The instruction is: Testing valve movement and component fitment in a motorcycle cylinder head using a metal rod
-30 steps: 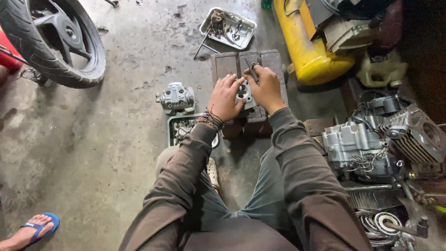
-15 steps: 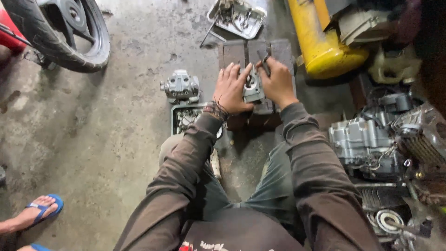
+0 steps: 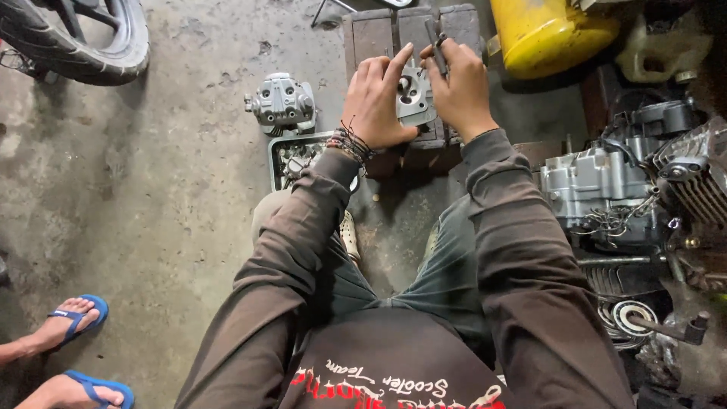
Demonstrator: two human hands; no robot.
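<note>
Cylinder head [image 3: 413, 97], small grey alloy casting, sits on a dark wooden block [image 3: 375, 34] on the floor, between both hands. Left hand [image 3: 376, 102] wraps its left side, fingers curled on the casting, index extended along the top. Right hand [image 3: 460, 87] braces the right side and pinches a slim dark tool [image 3: 435, 39] over the head; tip hidden, can't tell what it engages. Judging by this, work on the head is mid-way: head is off the engine, nothing looks refitted. Second head casting [image 3: 283, 103] and a parts tray [image 3: 291, 159] lie left. Stained concrete floor [image 3: 166, 197]; tyre [image 3: 91, 45], yellow tank [image 3: 553, 34], engine block [image 3: 591, 185] around. Another person's sandalled feet [image 3: 72, 344] are bottom left.
</note>
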